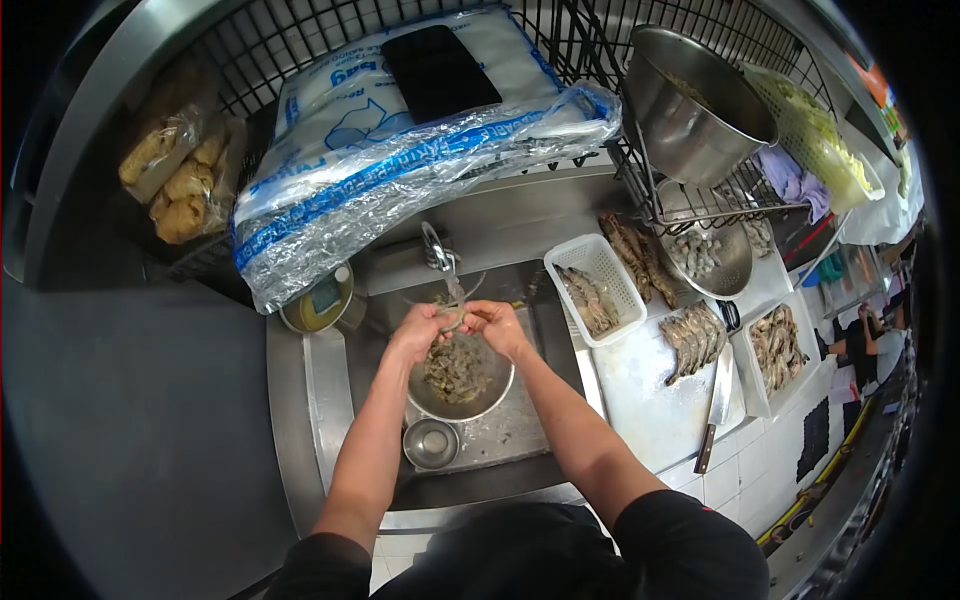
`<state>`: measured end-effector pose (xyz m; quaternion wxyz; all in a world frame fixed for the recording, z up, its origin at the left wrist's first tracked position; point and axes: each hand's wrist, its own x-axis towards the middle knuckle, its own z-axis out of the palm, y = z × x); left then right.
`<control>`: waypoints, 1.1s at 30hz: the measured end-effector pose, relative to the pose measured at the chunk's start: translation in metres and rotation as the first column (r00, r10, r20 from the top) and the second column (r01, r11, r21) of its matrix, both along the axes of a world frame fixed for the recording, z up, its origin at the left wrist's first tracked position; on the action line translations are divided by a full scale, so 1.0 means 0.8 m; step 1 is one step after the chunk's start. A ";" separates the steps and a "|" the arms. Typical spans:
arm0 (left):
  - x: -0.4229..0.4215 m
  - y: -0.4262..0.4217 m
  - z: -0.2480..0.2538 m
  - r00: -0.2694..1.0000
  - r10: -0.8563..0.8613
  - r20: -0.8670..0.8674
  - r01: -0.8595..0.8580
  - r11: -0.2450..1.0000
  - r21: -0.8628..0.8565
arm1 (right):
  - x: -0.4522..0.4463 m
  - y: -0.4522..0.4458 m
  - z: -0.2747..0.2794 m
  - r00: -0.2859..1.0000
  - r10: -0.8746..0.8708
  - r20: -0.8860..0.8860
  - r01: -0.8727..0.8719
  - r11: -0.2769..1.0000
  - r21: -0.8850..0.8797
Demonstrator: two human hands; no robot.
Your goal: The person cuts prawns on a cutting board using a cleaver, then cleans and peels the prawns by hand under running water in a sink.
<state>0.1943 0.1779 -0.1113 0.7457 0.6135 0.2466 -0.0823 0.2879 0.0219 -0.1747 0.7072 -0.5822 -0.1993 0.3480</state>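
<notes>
Both hands meet under the tap (438, 250), over the sink (535, 430). A greyish shrimp (453, 319) is pinched between them, partly hidden by the fingers. My left hand (418, 332) closes on its left side and my right hand (494, 326) on its right. Water appears to run from the tap onto it. Just below the hands, a metal bowl (499, 385) holds a heap of greyish shrimp (455, 370). A smaller metal bowl (432, 444) sits in front of it, in the sink.
Right of the sink are a white basket (626, 329) of shrimp, a cutting board (650, 420) with a row of shrimp and a knife (716, 405), a colander (736, 275) and a white tray (757, 395). Overhead, a rack holds plastic-wrapped bags (340, 120) and a pot (690, 135).
</notes>
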 end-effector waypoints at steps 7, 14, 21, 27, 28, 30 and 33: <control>0.008 0.021 -0.009 0.994 -0.104 0.039 0.096 0.982 0.162 | 0.009 0.001 0.005 0.991 0.128 -0.046 -0.123 0.989 0.085; 0.014 0.022 -0.019 0.993 -0.113 0.042 0.108 0.988 0.106 | 0.002 0.001 -0.007 0.996 0.061 -0.067 -0.057 0.996 0.062; 0.017 0.022 -0.028 0.993 -0.104 0.059 0.094 0.985 0.147 | -0.003 0.007 -0.030 0.986 -0.044 -0.158 0.065 0.990 0.128; 0.022 0.017 -0.024 0.998 -0.066 0.009 0.064 0.989 0.131 | 0.000 0.010 -0.020 0.984 -0.077 -0.161 0.085 0.996 0.038; 0.022 0.016 -0.023 0.998 -0.056 0.006 0.054 0.988 0.147 | 0.001 0.011 -0.027 0.987 -0.055 -0.148 0.069 0.994 0.090; 0.023 0.017 -0.022 0.999 -0.045 0.002 0.044 0.986 0.163 | 0.003 0.009 -0.027 0.990 -0.033 -0.134 0.052 0.989 0.142; 0.018 0.023 -0.017 1.000 -0.023 -0.018 0.026 0.985 0.170 | 0.003 0.004 -0.008 0.985 0.024 -0.172 0.003 0.988 0.157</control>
